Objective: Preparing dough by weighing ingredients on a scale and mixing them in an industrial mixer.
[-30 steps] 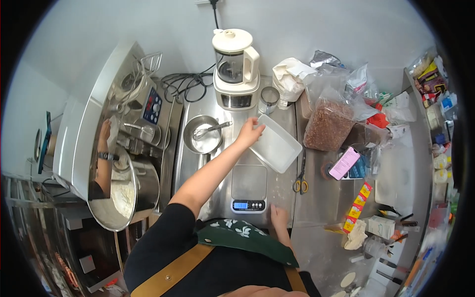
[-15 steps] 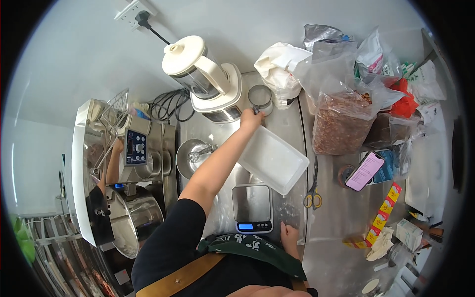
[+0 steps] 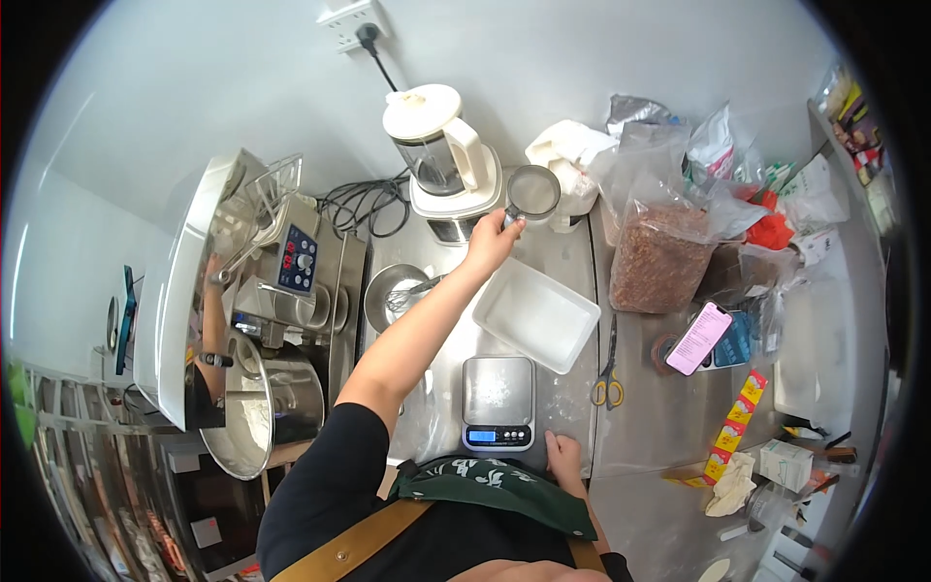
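My left hand (image 3: 493, 238) reaches out over the counter, its fingers wrapped round the short dark handle of a round mesh sieve (image 3: 533, 192). The sieve is held up in front of the blender and the white bag. Just below it, a white rectangular plastic tub (image 3: 538, 315) sits on the counter, with nothing visible in it. Close to me is a kitchen scale (image 3: 498, 393) with a lit display and a bare, dusty-looking plate. My right hand (image 3: 563, 456) rests by the scale's lower right corner, fingers curled, with nothing visible in it.
A blender (image 3: 441, 155) stands at the back. Left of the tub is a metal bowl (image 3: 383, 291) with a whisk, then a stand mixer (image 3: 199, 301) with white powder in its bowl. To the right are scissors (image 3: 609, 378), a bag of brown bits (image 3: 659, 257) and a phone (image 3: 700, 338).
My left hand has lifted the sieve off the counter and tilted its mesh into view. My right hand stays by the scale. The whole view has shifted slightly.
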A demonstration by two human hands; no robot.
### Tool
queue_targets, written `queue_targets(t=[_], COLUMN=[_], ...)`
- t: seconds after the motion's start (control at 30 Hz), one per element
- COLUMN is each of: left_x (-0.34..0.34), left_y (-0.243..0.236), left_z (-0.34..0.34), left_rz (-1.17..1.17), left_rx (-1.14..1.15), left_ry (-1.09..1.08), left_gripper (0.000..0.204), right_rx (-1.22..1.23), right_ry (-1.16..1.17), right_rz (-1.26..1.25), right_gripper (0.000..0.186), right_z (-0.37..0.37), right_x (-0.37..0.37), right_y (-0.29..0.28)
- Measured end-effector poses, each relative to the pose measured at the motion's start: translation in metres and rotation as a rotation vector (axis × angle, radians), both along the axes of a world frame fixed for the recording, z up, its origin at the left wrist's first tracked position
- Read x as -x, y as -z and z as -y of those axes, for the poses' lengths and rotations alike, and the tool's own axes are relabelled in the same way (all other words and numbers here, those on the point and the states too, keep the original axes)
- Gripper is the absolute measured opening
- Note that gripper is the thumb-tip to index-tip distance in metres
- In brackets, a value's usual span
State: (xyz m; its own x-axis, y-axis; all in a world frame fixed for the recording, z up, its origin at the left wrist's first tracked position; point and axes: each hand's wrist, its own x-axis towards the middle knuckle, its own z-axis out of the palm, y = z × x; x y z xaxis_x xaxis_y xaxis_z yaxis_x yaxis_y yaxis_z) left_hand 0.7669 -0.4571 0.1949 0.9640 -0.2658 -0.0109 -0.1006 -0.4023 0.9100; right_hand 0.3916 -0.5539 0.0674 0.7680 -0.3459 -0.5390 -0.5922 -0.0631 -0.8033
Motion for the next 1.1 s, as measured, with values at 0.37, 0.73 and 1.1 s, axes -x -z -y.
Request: queue_targets(t=[0.37,0.73,1.1], left_x=[0.2,0.354,0.425], left_y=[-0.05,-0.019,-0.025], left_z=[-0.127,-0.231,-0.27], left_rz=[-0.316,-0.23,0.058], left_rx=[0.535,0.404,0.147], left_ry=[0.013,-0.16,-0.36], left_gripper=[0.039,0.022,0.01], right_rx=[0.23,0.357,0.935], right_ry=[0.048,-0.872,-1.48], right_rz=[0.626,0.925,1.045], right_gripper=[0.034,0.016,0.008], right_z=[-0.021,-0.121,-0.208], right_x=[-0.075,-0.104,-0.08], right_y=[-0.12,-0.23,-0.23])
